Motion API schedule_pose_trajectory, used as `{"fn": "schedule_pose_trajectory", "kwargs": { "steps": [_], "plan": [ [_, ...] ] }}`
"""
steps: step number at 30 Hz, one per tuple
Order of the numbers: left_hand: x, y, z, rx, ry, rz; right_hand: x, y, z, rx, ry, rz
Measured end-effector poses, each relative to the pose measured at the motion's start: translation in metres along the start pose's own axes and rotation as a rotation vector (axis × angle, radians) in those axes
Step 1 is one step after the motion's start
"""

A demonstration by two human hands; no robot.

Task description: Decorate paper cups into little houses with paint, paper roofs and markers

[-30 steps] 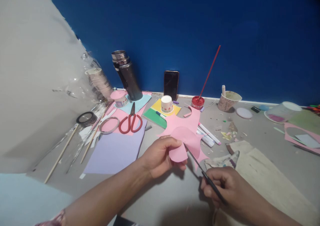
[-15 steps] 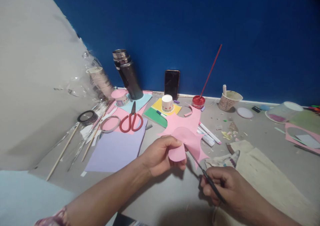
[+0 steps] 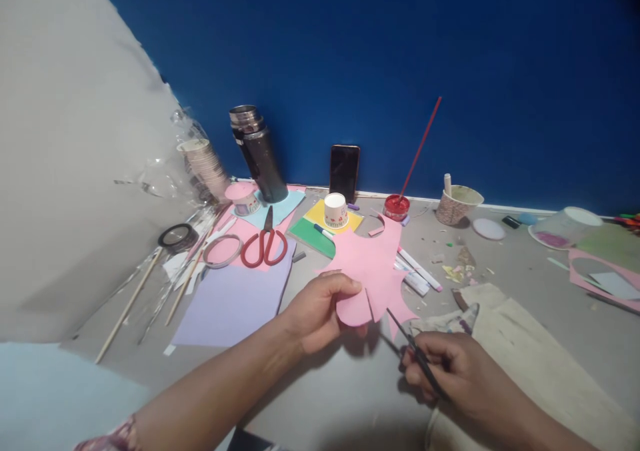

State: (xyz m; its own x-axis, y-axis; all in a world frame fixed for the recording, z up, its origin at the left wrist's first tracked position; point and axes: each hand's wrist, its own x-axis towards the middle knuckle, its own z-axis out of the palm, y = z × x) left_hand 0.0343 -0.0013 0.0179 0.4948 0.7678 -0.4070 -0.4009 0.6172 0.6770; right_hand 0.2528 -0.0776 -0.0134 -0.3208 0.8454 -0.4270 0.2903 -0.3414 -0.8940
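Note:
My left hand (image 3: 325, 308) pinches a pink sheet of paper (image 3: 373, 254) by its lower left part, thumb on top. Curved bites are cut out of the sheet's edges, and a slit runs up beside the rounded flap under my thumb. My right hand (image 3: 443, 364) grips dark scissors (image 3: 417, 351), with the handles partly hidden by the fingers. Their blades stand apart, one tip overlapping the sheet's lower edge in view, the other lower and to the left. Behind the sheet lie several markers (image 3: 420, 269).
Red-handled scissors (image 3: 265, 246), a tape roll (image 3: 223, 250) and a purple sheet (image 3: 233, 304) lie left. A flask (image 3: 263, 161), phone (image 3: 345, 171), small paper cup (image 3: 335, 211) and red paint pot (image 3: 397, 206) line the back. A cloth (image 3: 525, 351) lies right.
The scissors have come out of the slit, drawn down and right, and their blades have opened. The pink sheet's fold near my thumb has flattened. My left hand keeps its hold.

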Motion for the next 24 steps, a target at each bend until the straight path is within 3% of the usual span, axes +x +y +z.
{"fn": "schedule_pose_trajectory", "kwargs": {
  "steps": [5, 8, 14, 16, 24],
  "plan": [
    [-0.004, 0.001, 0.008, 0.09, 0.096, 0.193, 0.002, 0.002, -0.001, 0.051, 0.041, 0.002],
    [-0.005, -0.004, 0.007, 0.165, 0.114, 0.209, 0.003, 0.005, -0.002, 0.069, 0.054, 0.014],
    [-0.009, -0.029, 0.006, 0.275, -0.155, -0.007, 0.001, -0.012, -0.003, 0.034, -0.017, -0.048],
    [-0.01, -0.036, 0.007, 0.288, -0.183, -0.011, 0.0, -0.018, -0.004, 0.016, -0.043, -0.094],
    [-0.005, -0.034, 0.01, 0.222, -0.022, 0.102, 0.006, -0.003, -0.009, 0.32, -0.185, -0.122]
  ]
}}
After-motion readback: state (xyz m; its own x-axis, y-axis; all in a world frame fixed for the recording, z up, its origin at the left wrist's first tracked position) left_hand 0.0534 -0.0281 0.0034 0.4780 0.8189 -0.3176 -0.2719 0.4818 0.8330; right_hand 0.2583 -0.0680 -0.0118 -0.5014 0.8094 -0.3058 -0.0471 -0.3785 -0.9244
